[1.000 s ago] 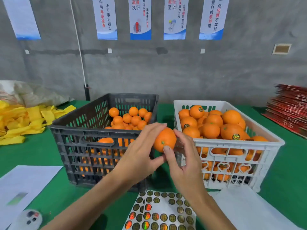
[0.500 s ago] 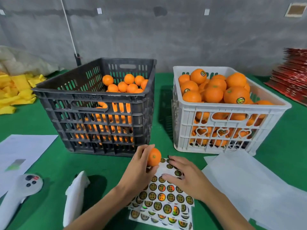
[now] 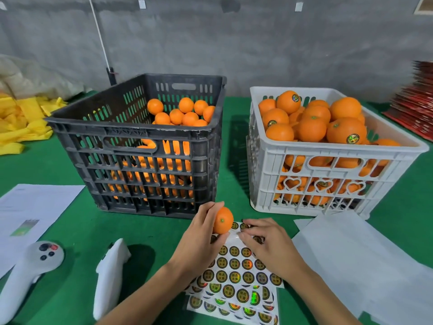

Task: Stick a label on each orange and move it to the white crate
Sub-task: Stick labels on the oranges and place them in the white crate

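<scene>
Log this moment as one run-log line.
left hand: grips small round orange | right hand: fingers on round foil label sheet | orange: unlabelled | white plastic crate: not yet reached
</scene>
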Demonstrator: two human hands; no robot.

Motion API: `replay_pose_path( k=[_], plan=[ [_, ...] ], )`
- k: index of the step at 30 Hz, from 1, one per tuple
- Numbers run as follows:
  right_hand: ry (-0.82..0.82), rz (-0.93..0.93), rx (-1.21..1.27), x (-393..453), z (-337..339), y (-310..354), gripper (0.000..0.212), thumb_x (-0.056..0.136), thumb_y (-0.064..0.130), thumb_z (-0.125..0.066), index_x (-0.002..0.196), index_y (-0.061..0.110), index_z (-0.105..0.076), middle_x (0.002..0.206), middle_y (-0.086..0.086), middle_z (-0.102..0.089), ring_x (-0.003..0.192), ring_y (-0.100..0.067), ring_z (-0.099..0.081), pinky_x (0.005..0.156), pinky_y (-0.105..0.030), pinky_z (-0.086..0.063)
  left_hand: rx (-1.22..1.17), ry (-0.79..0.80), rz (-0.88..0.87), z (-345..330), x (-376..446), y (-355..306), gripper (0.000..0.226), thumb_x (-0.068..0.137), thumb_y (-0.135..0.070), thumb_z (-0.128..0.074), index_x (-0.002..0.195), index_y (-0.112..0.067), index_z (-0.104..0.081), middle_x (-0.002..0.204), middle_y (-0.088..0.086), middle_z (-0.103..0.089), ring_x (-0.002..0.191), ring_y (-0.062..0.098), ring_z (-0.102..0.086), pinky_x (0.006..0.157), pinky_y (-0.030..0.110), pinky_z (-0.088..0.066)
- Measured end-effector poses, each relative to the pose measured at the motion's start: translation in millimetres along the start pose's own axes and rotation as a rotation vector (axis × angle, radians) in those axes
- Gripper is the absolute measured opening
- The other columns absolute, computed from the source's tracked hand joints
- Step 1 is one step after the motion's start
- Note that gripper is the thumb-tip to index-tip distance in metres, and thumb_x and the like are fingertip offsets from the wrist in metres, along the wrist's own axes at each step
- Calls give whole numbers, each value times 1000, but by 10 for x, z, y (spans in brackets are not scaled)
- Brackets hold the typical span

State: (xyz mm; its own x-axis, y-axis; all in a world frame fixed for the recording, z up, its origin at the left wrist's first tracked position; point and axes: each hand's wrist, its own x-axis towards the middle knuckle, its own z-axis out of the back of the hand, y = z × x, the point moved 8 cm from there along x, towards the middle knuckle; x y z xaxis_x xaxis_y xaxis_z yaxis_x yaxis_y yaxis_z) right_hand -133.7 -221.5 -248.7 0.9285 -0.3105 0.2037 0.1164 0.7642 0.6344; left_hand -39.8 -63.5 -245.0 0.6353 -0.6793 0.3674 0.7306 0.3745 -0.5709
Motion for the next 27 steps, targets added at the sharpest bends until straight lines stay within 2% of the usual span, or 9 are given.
replay_pose_path(
  k=[5,7,9,10,13,16,20,23,27],
  plan=[
    [-20,-26,33,-8,7,17,16,97,33,-66,102,34,-82,124,24,-63,118,-2,-49,96,-23,-38,10,16,-47,13,-6,-18,69,99,-41,-66,156,-33,-28,155,-13,-27,122,13,-56,93,32,-57],
    [-40,-14,29,-3,36,0,16,97,27,-66,97,29,-82,120,25,-64,115,-3,-51,100,-27,-42,0,28,-47,8,-18,-2,70,99,-43,-67,156,-34,-27,155,-14,-27,121,12,-56,95,32,-56],
    [-46,-15,38,-9,68,-29,15,96,32,-68,102,28,-82,121,26,-64,116,1,-51,105,-29,-42,-21,35,-22,13,-26,36,71,98,-45,-68,155,-37,-27,155,-17,-26,119,12,-58,96,30,-55],
    [-25,-23,47,-24,64,-37,21,95,40,-69,110,30,-79,124,27,-62,119,6,-48,107,-27,-41,-37,37,2,19,-27,65,71,97,-46,-68,153,-38,-27,154,-19,-25,117,11,-59,96,29,-55],
    [91,7,16,-108,-11,-23,64,84,70,-65,135,33,-63,138,31,-49,130,13,-36,113,-20,-31,-71,27,49,48,-42,121,69,96,-47,-68,150,-43,-26,151,-23,-26,113,10,-62,95,30,-57],
    [175,-9,31,-169,19,-101,82,78,78,-64,146,33,-52,149,32,-37,138,13,-29,118,-22,-27,-57,19,29,54,-73,130,69,97,-47,-67,152,-43,-25,151,-22,-25,113,8,-61,95,29,-57],
    [207,-29,10,-200,174,-265,70,81,71,-65,141,36,-58,150,32,-37,138,10,-30,120,-31,-30,-39,16,-26,45,-81,103,70,98,-48,-65,153,-42,-22,154,-19,-25,114,8,-58,95,28,-56],
    [183,9,-5,-186,185,-235,62,84,66,-65,137,34,-63,146,31,-44,134,10,-33,118,-30,-31,-50,11,-26,68,-76,90,69,99,-45,-65,154,-39,-24,154,-17,-26,117,9,-56,96,28,-54],
    [99,85,2,-162,207,-132,51,87,62,-63,129,35,-68,132,33,-55,123,5,-44,109,-32,-40,-96,-13,-72,123,-45,-42,67,98,-45,-67,152,-42,-27,153,-27,-23,113,0,-55,92,15,-50]
  ],
)
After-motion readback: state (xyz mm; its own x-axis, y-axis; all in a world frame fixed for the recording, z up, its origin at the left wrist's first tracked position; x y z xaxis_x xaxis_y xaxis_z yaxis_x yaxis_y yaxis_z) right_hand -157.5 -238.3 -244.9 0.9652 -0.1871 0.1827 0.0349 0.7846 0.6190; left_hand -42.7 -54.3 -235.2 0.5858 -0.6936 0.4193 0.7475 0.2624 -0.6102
